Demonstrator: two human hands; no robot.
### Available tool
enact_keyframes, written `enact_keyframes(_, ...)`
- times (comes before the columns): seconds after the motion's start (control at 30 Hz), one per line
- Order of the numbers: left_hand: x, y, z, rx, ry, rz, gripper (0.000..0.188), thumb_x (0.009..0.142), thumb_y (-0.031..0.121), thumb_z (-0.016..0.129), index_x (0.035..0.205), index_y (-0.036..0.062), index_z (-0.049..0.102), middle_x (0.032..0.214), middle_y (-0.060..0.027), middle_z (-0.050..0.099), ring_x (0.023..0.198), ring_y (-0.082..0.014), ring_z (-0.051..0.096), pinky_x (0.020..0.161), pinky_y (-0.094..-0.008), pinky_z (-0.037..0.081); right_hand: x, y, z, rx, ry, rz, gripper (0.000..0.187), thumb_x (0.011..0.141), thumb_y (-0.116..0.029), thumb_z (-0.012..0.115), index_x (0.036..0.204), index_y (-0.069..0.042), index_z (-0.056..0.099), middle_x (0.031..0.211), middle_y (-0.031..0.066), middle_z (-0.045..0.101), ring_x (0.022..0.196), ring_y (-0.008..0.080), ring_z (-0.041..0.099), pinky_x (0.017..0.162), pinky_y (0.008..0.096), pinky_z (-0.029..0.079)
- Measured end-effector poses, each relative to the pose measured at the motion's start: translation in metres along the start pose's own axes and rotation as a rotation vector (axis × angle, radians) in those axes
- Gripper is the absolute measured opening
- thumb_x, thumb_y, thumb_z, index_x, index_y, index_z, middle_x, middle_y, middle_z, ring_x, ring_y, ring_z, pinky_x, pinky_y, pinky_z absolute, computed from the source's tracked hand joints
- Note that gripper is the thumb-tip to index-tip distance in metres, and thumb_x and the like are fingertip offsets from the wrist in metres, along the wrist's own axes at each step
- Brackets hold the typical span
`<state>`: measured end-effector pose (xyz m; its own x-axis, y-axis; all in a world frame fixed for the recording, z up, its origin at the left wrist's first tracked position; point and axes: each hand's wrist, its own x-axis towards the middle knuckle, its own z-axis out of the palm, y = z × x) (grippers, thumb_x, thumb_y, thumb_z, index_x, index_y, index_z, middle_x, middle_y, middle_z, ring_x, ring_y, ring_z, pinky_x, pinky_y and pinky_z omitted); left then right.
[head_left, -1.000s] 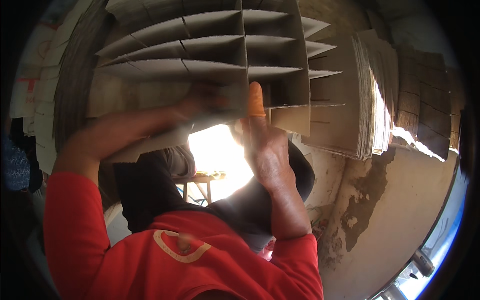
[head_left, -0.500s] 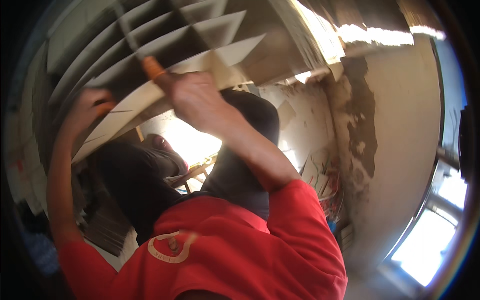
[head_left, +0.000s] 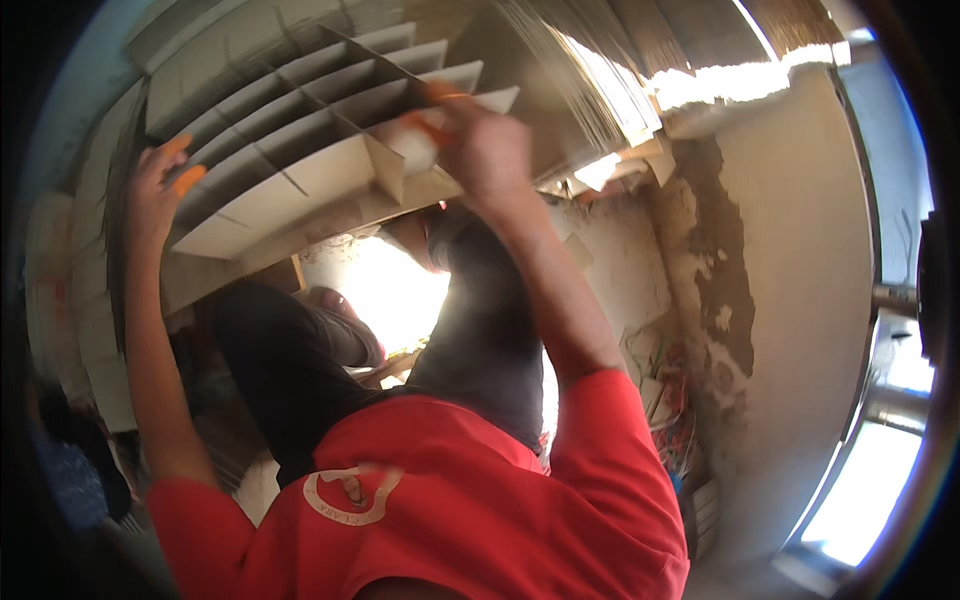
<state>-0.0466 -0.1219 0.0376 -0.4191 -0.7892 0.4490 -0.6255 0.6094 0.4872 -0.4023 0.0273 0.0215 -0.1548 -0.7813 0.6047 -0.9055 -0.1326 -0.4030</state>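
A grid of interlocked pale cardboard dividers (head_left: 300,185) stands on the work surface in front of me, its slotted front strip facing me. At its left end is my left hand (head_left: 153,195), thumb and finger apart, with orange coverings on the tips; nothing shows between them. Over the right end of the grid is my right hand (head_left: 490,160), smeared by motion. It also has orange on its fingers, and whether they grip a strip cannot be made out.
Stacked cardboard sheets (head_left: 570,85) lie at the far right of the surface. More pale sheets (head_left: 95,300) are piled on the left. My knees are under the surface edge. A wall with peeling paint (head_left: 790,240) and a bright window (head_left: 865,490) are to the right.
My right hand has moved right, from the middle of the grid to its right end. My left hand has shifted up and left, and its fingers have spread. The grid's front strip looks straighter.
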Motion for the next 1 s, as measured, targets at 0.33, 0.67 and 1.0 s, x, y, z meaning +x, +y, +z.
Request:
enact_keyframes(0.33,-0.026,-0.007,-0.004,0.155,-0.401,-0.206,0.022,0.076,0.005,0.071,0.091,-0.0057,0.06,0.075,-0.0203,0.057,0.07,-0.0288,0.056,0.067,-0.0356,0.045,0.005,0.131,-0.037,-0.685,-0.261,0.148,0.041,0.076,-0.025,0.073,0.109,-0.008,0.056,0.102,0.0129,0.059,0.101,0.0325,0.055,0.079,0.0442,0.048)
enact_keyframes(0.67,-0.021,0.051,0.007,-0.069,-0.006,0.117,0.041,0.082,0.016,0.07,0.118,-0.0004,0.06,0.114,-0.0148,0.062,0.107,-0.028,0.057,0.091,-0.0363,0.046,0.034,0.118,-0.064,-0.167,0.163,0.347,0.02,0.09,-0.015,0.06,0.102,-0.001,0.054,0.091,0.0227,0.066,0.085,0.0394,0.064,0.077,0.0443,0.047)
enact_keyframes(1.0,0.071,0.148,0.143,0.133,-0.542,0.225,0.074,0.086,0.048,0.059,0.132,-0.007,0.039,0.124,-0.0236,0.051,0.129,-0.0355,0.039,0.104,-0.0413,0.035,0.066,0.014,-0.119,-0.179,0.282,-0.024,0.051,0.092,-0.012,0.06,0.14,-0.006,0.042,0.135,0.0162,0.052,0.104,0.0204,0.064,0.083,0.0296,0.053)
